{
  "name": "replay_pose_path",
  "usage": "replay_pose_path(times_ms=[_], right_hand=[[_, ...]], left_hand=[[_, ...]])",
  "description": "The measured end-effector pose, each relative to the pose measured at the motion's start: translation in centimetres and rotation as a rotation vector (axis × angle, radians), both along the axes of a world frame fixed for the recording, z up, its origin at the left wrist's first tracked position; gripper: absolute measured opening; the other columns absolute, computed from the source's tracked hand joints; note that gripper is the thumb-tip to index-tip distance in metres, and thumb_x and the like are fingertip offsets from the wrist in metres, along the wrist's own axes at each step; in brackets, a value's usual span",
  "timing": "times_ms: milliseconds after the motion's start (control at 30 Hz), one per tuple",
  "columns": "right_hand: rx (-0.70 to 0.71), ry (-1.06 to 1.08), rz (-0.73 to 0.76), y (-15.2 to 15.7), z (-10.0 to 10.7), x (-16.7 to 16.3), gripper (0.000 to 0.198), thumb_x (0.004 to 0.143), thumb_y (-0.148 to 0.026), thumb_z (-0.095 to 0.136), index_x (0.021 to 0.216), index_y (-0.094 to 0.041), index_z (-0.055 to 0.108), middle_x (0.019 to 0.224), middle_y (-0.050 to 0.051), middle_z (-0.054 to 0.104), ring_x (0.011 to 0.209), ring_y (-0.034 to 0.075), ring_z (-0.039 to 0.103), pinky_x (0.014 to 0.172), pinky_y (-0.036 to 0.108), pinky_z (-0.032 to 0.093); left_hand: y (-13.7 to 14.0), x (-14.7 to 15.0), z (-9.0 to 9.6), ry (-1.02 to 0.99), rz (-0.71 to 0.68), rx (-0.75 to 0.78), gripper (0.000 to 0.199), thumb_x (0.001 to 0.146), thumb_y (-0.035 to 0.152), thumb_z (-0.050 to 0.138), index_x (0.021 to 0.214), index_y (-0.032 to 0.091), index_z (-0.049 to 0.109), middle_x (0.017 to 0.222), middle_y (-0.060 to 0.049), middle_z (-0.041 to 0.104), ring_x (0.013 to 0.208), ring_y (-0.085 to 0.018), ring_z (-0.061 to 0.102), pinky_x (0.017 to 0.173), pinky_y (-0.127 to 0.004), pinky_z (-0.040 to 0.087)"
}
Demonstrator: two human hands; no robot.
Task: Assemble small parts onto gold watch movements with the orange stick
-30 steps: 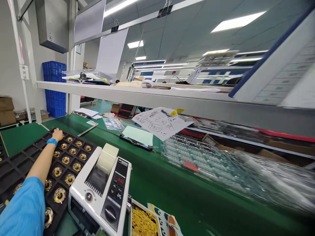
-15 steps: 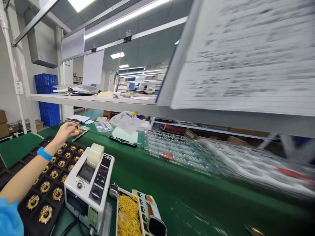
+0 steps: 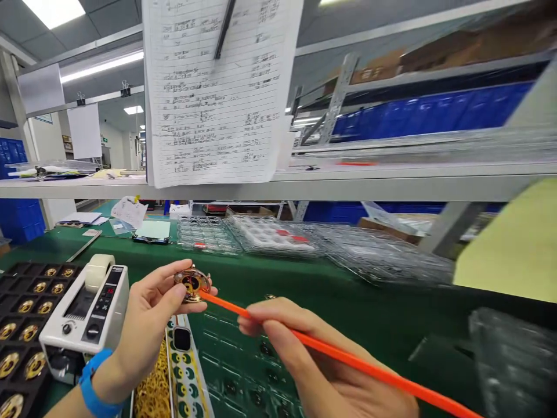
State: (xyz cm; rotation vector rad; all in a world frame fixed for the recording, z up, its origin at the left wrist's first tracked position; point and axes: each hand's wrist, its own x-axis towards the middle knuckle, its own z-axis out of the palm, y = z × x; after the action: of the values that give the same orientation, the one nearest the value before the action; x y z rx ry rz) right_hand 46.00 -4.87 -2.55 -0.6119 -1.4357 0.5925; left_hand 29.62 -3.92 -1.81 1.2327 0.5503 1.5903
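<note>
My left hand (image 3: 150, 316), with a blue band on the wrist, pinches a round gold watch case (image 3: 190, 284) by its edge. The inside of the case looks dark with gold parts. My right hand (image 3: 300, 360) grips a long thin orange stick (image 3: 374, 371) much like a pen. The stick's tip meets the right side of the watch case; whether it presses inside or on the rim I cannot tell. Below my hands lies a clear plastic tray (image 3: 230, 354) with small dark round parts in some of its pockets.
On the left stand a black tray (image 3: 15, 325) of gold watch cases and a white tape dispenser (image 3: 82, 331). A box of yellow bands (image 3: 150, 383) sits beside a patterned strip (image 3: 187, 377). Clear trays (image 3: 274, 235) line the back, under a shelf with a hanging handwritten sheet (image 3: 213, 128).
The view has swung right. My left hand has come from above the black tray to the middle with the watch case, and my right hand has appeared with the orange stick.
</note>
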Motion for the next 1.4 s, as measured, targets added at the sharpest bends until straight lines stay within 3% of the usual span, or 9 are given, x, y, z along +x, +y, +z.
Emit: replay_pose_path(times_ms=[133,233,400,700,767,933,1133,1300,1400], right_hand=[[0.038,-0.09,0.115,2.3,-0.3,1.2,0.023,0.095,-0.038,0.061,0.084,-0.022,0.074,0.073,0.005,0.065,0.064,0.016,0.064,0.058,0.023,0.058],[0.229,-0.179,0.178,3.8,-0.7,1.7,0.017,0.096,-0.02,0.058,0.093,-0.024,0.074,0.076,0.004,0.069,0.067,0.015,0.066,0.06,0.021,0.058],[0.532,-0.471,0.206,4.9,-1.4,1.4,0.033,0.092,0.0,0.051,0.115,-0.019,0.066,0.097,0.008,0.071,0.087,0.016,0.069,0.073,0.022,0.059],[0.71,-0.688,0.085,5.5,-2.5,1.0,0.025,0.098,-0.005,0.043,0.112,-0.014,0.062,0.096,0.011,0.071,0.094,0.019,0.067,0.081,0.029,0.057],[0.679,-0.631,0.109,5.2,-2.4,1.2,0.026,0.096,-0.004,0.047,0.112,-0.017,0.063,0.094,0.01,0.071,0.088,0.018,0.069,0.076,0.027,0.057],[0.37,-0.345,0.018,4.6,-2.0,1.9,0.023,0.092,-0.006,0.056,0.102,-0.024,0.067,0.083,0.002,0.07,0.071,0.015,0.066,0.063,0.022,0.056],[0.195,-0.314,-0.02,4.6,-1.7,2.3,0.014,0.094,-0.016,0.06,0.093,-0.027,0.069,0.08,-0.002,0.07,0.069,0.01,0.065,0.061,0.016,0.053],[-0.021,-0.253,0.146,5.1,-1.3,2.9,0.01,0.093,-0.028,0.066,0.088,-0.027,0.075,0.075,-0.001,0.071,0.067,0.01,0.068,0.06,0.014,0.056],[-0.111,-0.158,0.227,5.7,-1.2,2.8,0.02,0.088,-0.041,0.072,0.079,-0.023,0.076,0.066,0.002,0.07,0.059,0.012,0.068,0.054,0.015,0.058]], left_hand=[[0.5,0.4,-0.3,0.029,0.027,-0.052,0.027,0.083,0.03,0.074,0.109,0.023,0.076,0.096,-0.006,0.079,0.091,-0.021,0.076,0.075,-0.025,0.064],[0.9,0.1,-0.8,0.014,0.065,-0.114,0.026,0.084,0.028,0.073,0.108,0.021,0.076,0.095,-0.007,0.079,0.089,-0.02,0.076,0.073,-0.022,0.063],[2.1,-0.6,-1.4,-0.019,0.079,-0.161,0.029,0.083,0.028,0.074,0.111,0.022,0.074,0.088,-0.004,0.079,0.083,-0.019,0.077,0.07,-0.02,0.061],[3.5,-1.2,-1.3,-0.077,0.022,-0.291,0.034,0.072,0.016,0.08,0.105,0.017,0.07,0.086,-0.005,0.08,0.081,-0.02,0.077,0.071,-0.02,0.06],[3.7,-1.3,-1.3,-0.075,0.007,-0.31,0.037,0.07,0.012,0.08,0.106,0.017,0.069,0.085,-0.004,0.08,0.081,-0.019,0.077,0.07,-0.018,0.06],[3.2,-1.1,-1.6,0.118,-0.039,-0.253,0.032,0.076,0.007,0.071,0.107,0.017,0.071,0.088,-0.003,0.078,0.085,-0.018,0.077,0.069,-0.018,0.061],[2.3,-0.9,-1.6,0.346,-0.108,-0.213,0.035,0.084,0.006,0.06,0.115,0.021,0.065,0.095,-0.001,0.074,0.087,-0.015,0.076,0.075,-0.019,0.061],[2.2,-1.1,-1.2,0.412,-0.234,-0.271,0.022,0.081,0.007,0.063,0.101,0.017,0.062,0.09,-0.002,0.071,0.087,-0.017,0.075,0.071,-0.02,0.061],[2.2,-1.2,-1.1,0.427,-0.289,-0.297,0.024,0.081,0.007,0.063,0.103,0.017,0.062,0.09,-0.003,0.072,0.088,-0.017,0.075,0.072,-0.021,0.061]])
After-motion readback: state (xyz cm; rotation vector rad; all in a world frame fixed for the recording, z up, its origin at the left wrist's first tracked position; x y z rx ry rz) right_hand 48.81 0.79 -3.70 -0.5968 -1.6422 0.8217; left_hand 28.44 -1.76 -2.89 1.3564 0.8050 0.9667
